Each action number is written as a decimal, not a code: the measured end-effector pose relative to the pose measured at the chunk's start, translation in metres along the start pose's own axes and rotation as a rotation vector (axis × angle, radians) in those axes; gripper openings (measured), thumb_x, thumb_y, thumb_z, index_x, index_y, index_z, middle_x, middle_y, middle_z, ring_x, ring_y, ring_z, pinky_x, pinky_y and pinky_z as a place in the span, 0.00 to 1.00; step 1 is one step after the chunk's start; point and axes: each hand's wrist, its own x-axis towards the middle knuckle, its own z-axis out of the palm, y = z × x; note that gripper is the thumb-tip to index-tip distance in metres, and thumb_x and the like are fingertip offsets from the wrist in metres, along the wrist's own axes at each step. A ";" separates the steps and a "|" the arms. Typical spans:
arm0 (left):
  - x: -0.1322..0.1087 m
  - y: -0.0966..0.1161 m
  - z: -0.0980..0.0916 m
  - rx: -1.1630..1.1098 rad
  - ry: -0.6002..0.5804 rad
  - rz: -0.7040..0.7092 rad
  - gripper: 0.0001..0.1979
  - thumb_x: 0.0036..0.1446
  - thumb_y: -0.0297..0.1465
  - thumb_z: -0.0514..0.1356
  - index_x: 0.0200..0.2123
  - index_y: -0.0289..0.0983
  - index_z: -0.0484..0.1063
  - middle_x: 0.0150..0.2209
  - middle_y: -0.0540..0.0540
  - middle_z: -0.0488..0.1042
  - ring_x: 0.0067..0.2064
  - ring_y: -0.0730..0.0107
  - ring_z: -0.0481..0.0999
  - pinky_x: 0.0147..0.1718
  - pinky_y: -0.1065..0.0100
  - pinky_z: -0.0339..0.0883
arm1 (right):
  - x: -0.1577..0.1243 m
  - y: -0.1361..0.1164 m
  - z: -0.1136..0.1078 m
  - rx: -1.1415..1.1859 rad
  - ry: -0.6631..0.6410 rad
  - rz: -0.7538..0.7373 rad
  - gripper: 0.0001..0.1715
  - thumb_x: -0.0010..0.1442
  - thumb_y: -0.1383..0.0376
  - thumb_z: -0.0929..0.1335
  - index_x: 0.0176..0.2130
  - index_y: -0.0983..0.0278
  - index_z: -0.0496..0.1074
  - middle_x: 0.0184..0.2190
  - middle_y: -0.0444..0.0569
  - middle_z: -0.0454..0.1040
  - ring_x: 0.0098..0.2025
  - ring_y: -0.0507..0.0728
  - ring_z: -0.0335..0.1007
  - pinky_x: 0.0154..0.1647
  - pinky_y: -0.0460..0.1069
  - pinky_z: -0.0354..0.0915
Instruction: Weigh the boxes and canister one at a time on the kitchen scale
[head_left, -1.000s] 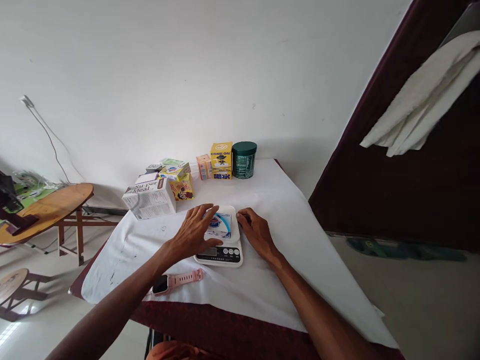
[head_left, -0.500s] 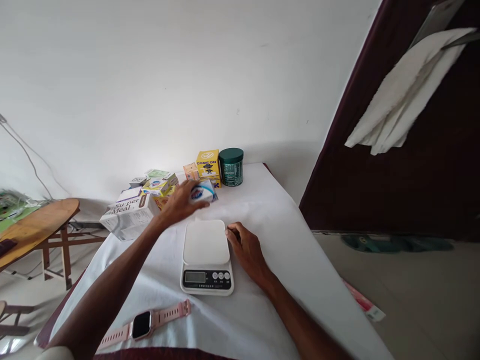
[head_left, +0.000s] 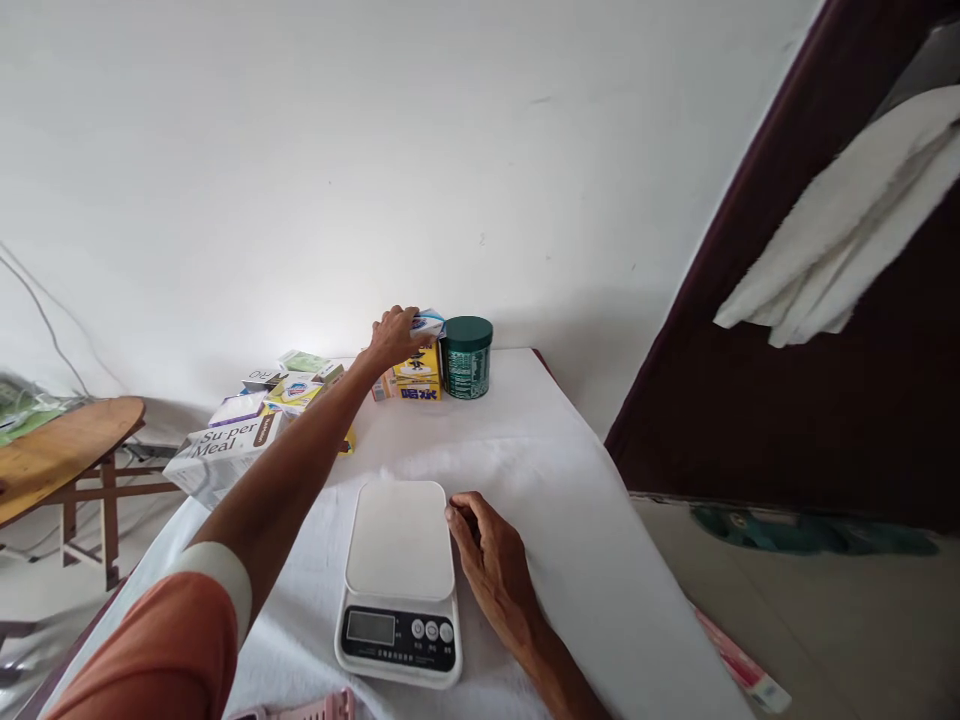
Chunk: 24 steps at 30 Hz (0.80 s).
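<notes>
At the back of the table my left hand [head_left: 397,338] grips a small white and blue soap box [head_left: 428,322], held over the top of a yellow box [head_left: 418,375]. Whether the two boxes touch I cannot tell. A dark green lidded tub [head_left: 468,358] stands just right of them, and a small orange box [head_left: 384,386] is partly hidden on the left. My right hand [head_left: 491,555] rests on the cloth with curled fingers, beside the right edge of a white kitchen scale [head_left: 401,540]. Its plate bears nothing and its display looks blank.
Left of my forearm lies a pile of boxes, among them a white Super Meal box [head_left: 225,455] and a yellow soap box [head_left: 296,390]. A pink watch strap [head_left: 322,708] shows at the front edge. A wooden stool [head_left: 75,450] stands to the left, slippers [head_left: 810,530] on the floor at right.
My left hand has carried the soap box up and back from in front of the yellow box to above it. My right hand stays beside the scale. The view has shifted.
</notes>
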 end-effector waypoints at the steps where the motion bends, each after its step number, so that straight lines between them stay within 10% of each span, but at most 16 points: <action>1: -0.002 0.001 0.001 0.007 0.017 -0.008 0.30 0.63 0.42 0.63 0.64 0.38 0.65 0.61 0.33 0.68 0.62 0.46 0.66 0.58 0.49 0.61 | 0.000 0.000 0.000 -0.003 -0.006 0.003 0.23 0.70 0.47 0.59 0.38 0.60 0.71 0.31 0.45 0.74 0.31 0.56 0.69 0.36 0.49 0.64; 6: -0.059 0.020 0.008 -0.063 0.212 0.029 0.41 0.59 0.51 0.65 0.69 0.38 0.58 0.67 0.32 0.61 0.66 0.44 0.61 0.63 0.46 0.58 | 0.001 0.001 -0.003 -0.062 -0.033 0.039 0.24 0.67 0.44 0.61 0.40 0.59 0.73 0.33 0.46 0.78 0.32 0.57 0.73 0.36 0.50 0.67; 11: -0.182 0.040 0.017 -0.184 0.062 0.473 0.40 0.58 0.52 0.65 0.67 0.38 0.62 0.66 0.33 0.64 0.66 0.46 0.62 0.63 0.47 0.60 | 0.005 0.007 -0.004 -0.141 -0.033 0.026 0.24 0.63 0.45 0.62 0.42 0.58 0.74 0.38 0.49 0.82 0.36 0.60 0.78 0.38 0.51 0.70; 14: -0.233 0.023 0.001 -0.220 0.020 0.463 0.38 0.59 0.50 0.66 0.66 0.39 0.62 0.65 0.33 0.66 0.66 0.45 0.62 0.63 0.46 0.60 | 0.006 0.005 -0.004 -0.175 -0.036 0.041 0.24 0.62 0.44 0.62 0.42 0.57 0.75 0.40 0.50 0.82 0.40 0.62 0.80 0.39 0.51 0.72; 20: -0.216 -0.084 -0.061 -0.019 0.144 -0.012 0.28 0.62 0.39 0.64 0.63 0.43 0.64 0.60 0.39 0.70 0.60 0.47 0.69 0.58 0.44 0.65 | 0.005 0.000 -0.004 -0.191 -0.038 0.071 0.26 0.61 0.41 0.64 0.40 0.56 0.76 0.37 0.49 0.83 0.33 0.61 0.78 0.35 0.51 0.73; 24: -0.181 -0.140 -0.074 0.057 0.004 -0.310 0.26 0.61 0.47 0.63 0.57 0.39 0.69 0.55 0.36 0.72 0.55 0.46 0.72 0.52 0.48 0.67 | 0.004 -0.001 -0.005 -0.193 -0.046 0.068 0.25 0.62 0.41 0.64 0.41 0.55 0.76 0.35 0.49 0.82 0.31 0.60 0.76 0.31 0.51 0.72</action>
